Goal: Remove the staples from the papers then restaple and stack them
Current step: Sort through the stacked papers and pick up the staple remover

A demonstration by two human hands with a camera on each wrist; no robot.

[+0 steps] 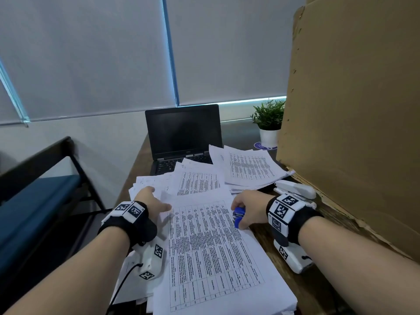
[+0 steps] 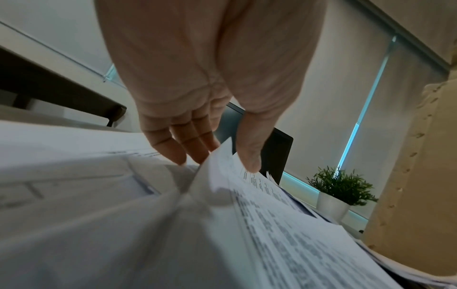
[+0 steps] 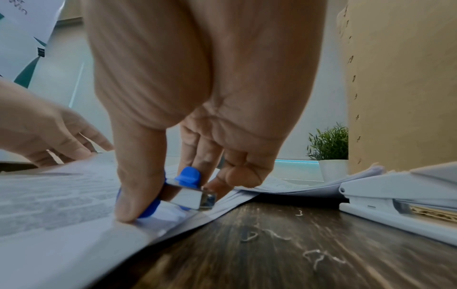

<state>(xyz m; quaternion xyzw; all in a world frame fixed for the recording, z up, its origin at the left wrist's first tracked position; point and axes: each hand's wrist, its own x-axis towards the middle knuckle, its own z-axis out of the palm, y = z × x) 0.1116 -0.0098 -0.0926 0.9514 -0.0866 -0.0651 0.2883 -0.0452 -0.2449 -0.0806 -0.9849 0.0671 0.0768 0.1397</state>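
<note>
Two hands are working the top paper set on the desk: left hand is lying spread, pressing its corner; right hand is pinching the blue staple remover at the edge. Sheets are looking thin, floppy, tearable, so pinning near the staple seems best.

Bare forearms, black wrist straps, white camera modules with black-and-white square markers, black cable
</note>
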